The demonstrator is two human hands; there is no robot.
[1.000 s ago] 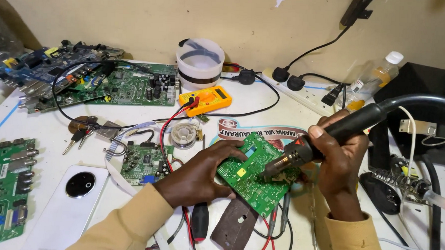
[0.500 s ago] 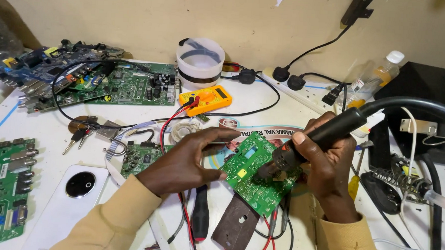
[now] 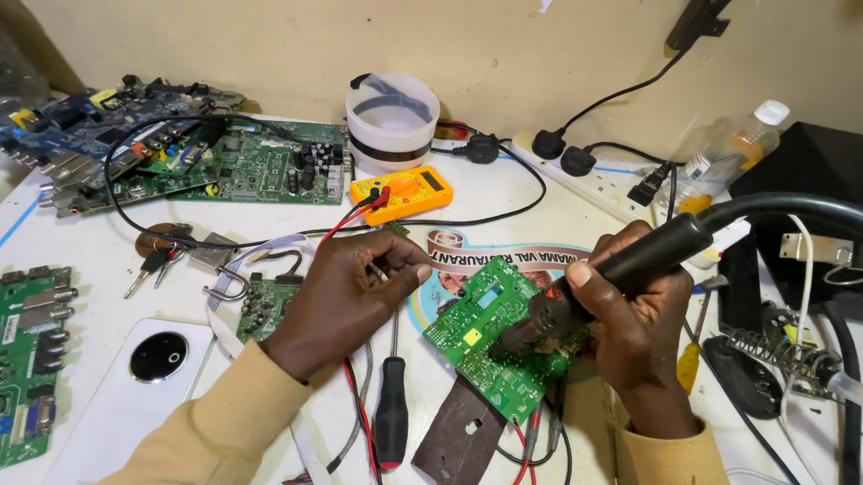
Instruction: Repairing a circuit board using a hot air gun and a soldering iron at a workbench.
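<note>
While right hand (image 3: 632,324) grips one black hot-air wand (image 3: 644,257) over one small green board (image 3: 495,337), left hand (image 3: 347,292) at 9 o'clock pinches tweezers (image 3: 380,272).

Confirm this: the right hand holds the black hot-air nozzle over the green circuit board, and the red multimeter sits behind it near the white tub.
Wrong colour only: the head view shows the multimeter is yellow-orange, not red. The rest stands: right hand, black nozzle, green board, white tub.
</note>
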